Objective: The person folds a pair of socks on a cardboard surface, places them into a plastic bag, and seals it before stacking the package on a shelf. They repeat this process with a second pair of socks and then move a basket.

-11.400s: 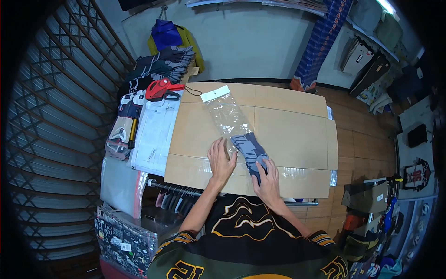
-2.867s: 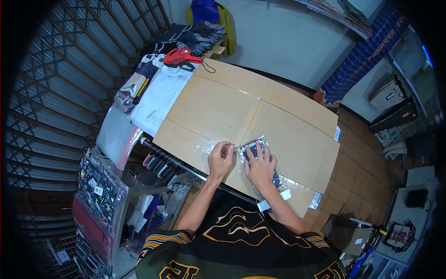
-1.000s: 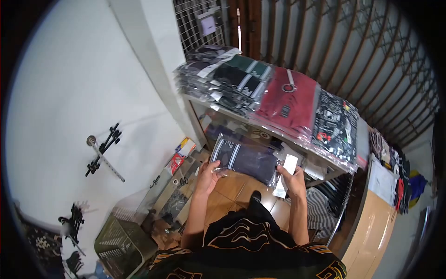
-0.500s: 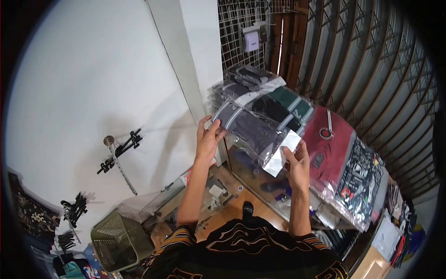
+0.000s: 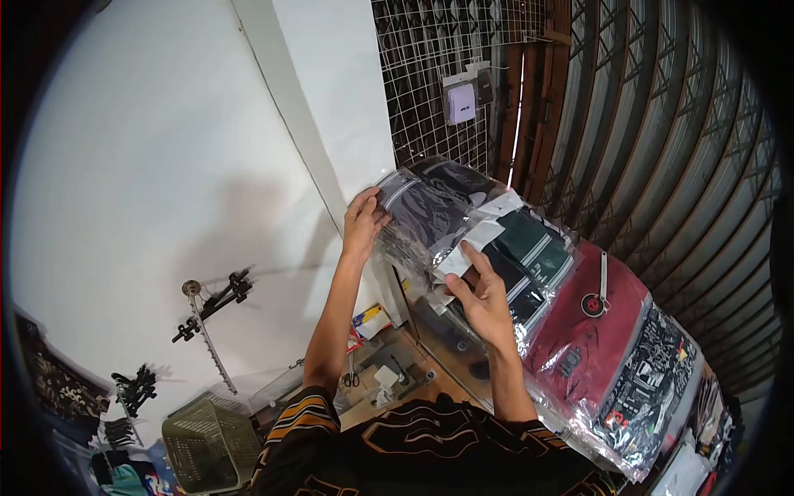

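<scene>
A dark grey folded garment with pale stripes, in a clear plastic bag (image 5: 426, 217), lies on top of the pile by the wall corner. My left hand (image 5: 362, 225) is closed at its left edge, fingers over the plastic. At the bag's near right end is a white strip (image 5: 453, 259). My right hand (image 5: 485, 302) rests there, thumb and forefinger stretched apart against the strip and bag edge. Beside it are a green and black bagged garment (image 5: 529, 246) and another dark bagged garment (image 5: 453, 175) behind.
A red bagged garment (image 5: 571, 347) and a black printed one (image 5: 649, 372) lie to the right. A wire grid (image 5: 422, 91) and folding metal shutter (image 5: 662, 124) stand behind. A wall hook rail (image 5: 211, 331) and green basket (image 5: 203, 450) are at left.
The grey bagged garment has gone from raised between both hands down onto the pile, further back and left. My right hand's grip on the white strip has loosened. The view has shifted.
</scene>
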The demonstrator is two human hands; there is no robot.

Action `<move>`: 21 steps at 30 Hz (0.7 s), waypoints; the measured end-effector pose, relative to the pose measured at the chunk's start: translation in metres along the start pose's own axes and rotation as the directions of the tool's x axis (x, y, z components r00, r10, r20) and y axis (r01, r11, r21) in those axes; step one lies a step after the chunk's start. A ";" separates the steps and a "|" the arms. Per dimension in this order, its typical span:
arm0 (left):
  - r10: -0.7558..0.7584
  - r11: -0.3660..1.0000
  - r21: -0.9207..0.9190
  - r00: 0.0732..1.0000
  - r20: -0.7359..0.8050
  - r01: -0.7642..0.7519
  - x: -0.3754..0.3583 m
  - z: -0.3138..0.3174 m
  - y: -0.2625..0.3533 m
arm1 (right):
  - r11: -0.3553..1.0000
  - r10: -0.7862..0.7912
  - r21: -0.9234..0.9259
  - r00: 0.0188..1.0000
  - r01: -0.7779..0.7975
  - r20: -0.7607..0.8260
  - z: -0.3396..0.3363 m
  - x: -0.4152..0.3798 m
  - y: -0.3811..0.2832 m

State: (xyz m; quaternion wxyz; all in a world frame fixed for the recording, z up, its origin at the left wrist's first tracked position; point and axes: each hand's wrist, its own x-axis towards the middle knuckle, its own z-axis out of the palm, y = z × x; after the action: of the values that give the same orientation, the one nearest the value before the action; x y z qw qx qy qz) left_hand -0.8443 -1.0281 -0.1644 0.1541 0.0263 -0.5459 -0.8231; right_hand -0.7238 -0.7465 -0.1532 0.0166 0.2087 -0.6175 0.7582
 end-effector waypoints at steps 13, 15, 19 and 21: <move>-0.001 0.868 0.497 1.000 0.005 -0.002 -0.010 -0.005 0.006 | 0.958 0.162 0.228 0.984 -0.174 0.071 0.006 0.003 0.008; 0.003 0.742 0.668 0.997 0.073 -0.051 -0.010 -0.008 0.010 | 0.937 0.192 0.281 0.977 -0.210 0.090 0.006 0.002 0.006; 0.102 0.432 0.896 0.993 0.063 -0.101 -0.032 0.003 0.024 | 0.959 0.106 0.250 0.989 -0.130 0.107 -0.001 -0.007 0.005; 0.269 0.169 0.980 0.962 0.053 -0.101 -0.046 0.011 0.023 | 0.970 0.130 0.195 0.987 -0.147 0.099 -0.007 -0.015 -0.006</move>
State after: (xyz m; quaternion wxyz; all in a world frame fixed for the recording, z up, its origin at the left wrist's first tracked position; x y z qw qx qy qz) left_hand -0.7974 -1.0133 -0.1449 0.2367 0.1059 -0.9299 -0.2608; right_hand -0.7107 -0.7353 -0.1535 -0.0839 0.1979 -0.5509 0.8064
